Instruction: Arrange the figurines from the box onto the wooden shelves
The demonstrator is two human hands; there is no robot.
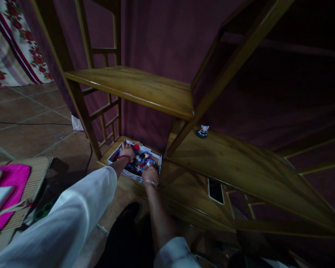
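Nearest, a dark shoe (133, 208) stands on the floor; past it, to the right, what looks like a phone (216, 191) lies on the low board (188, 190) of a wooden shelf. At left on that shelf rests a white box (134, 177), crowded with small figures (146, 155). The right hand (150, 174) reaches over the near right of the box, fingers bent among the pieces — whether its grip is clamped on one I cannot tell. The left hand (127, 150) is farther left, back upward over the contents, its grip hidden too. The figures should be light, stiff, rather slippery, with thin parts that may snap; best pinched round the body or base. The box seems flexible card — hold it low by opposite walls. Farther right a lone figurine (203, 131) stands on a raised board (234, 156), with dark red cloth (162, 44) beyond
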